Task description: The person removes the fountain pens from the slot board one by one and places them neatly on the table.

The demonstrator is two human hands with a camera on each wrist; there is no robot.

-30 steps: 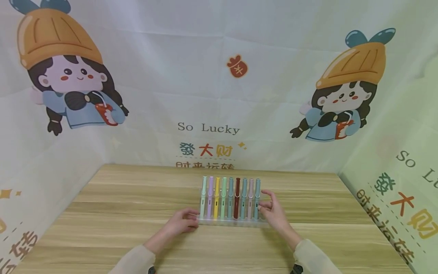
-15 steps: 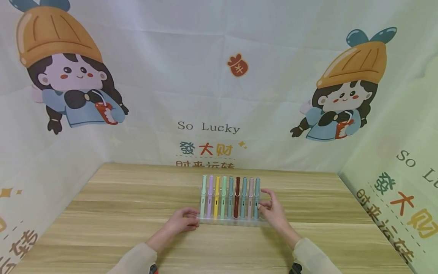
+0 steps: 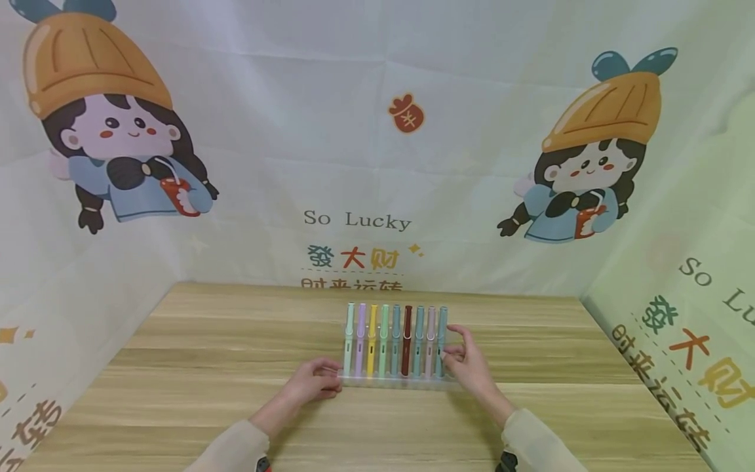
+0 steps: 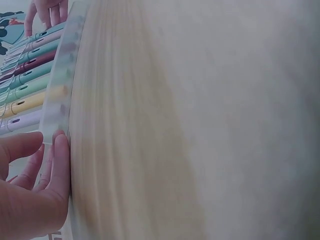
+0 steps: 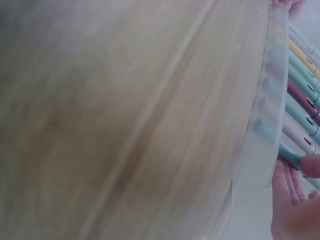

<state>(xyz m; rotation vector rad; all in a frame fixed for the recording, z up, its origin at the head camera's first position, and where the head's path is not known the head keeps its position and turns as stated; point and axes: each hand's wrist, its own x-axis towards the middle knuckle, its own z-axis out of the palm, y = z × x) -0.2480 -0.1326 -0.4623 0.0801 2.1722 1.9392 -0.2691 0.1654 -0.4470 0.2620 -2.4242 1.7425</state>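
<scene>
A clear pen stand (image 3: 401,382) holds a row of upright capped pens in mint, lilac, yellow, green, teal, dark red and pale mauve. My left hand (image 3: 309,381) holds the stand's left end, thumb (image 4: 22,146) and fingertips right at the corner. At the other end my right hand (image 3: 470,368) pinches the rightmost teal pen (image 3: 442,331), its index finger raised behind. In the right wrist view the thumb (image 5: 311,165) lies on that teal pen (image 5: 289,154), whose lower end sits in the clear base (image 5: 252,155). The other right fingers reach behind it.
The stand is on a wood-grain table (image 3: 236,328). Behind and beside the table hangs a pale printed cloth (image 3: 283,118) with cartoon figures and lettering. Light sleeves (image 3: 236,446) cover both forearms.
The head view has shifted very slightly. Both hands keep their places at the stand and the teal pen, and the pens stand as before.
</scene>
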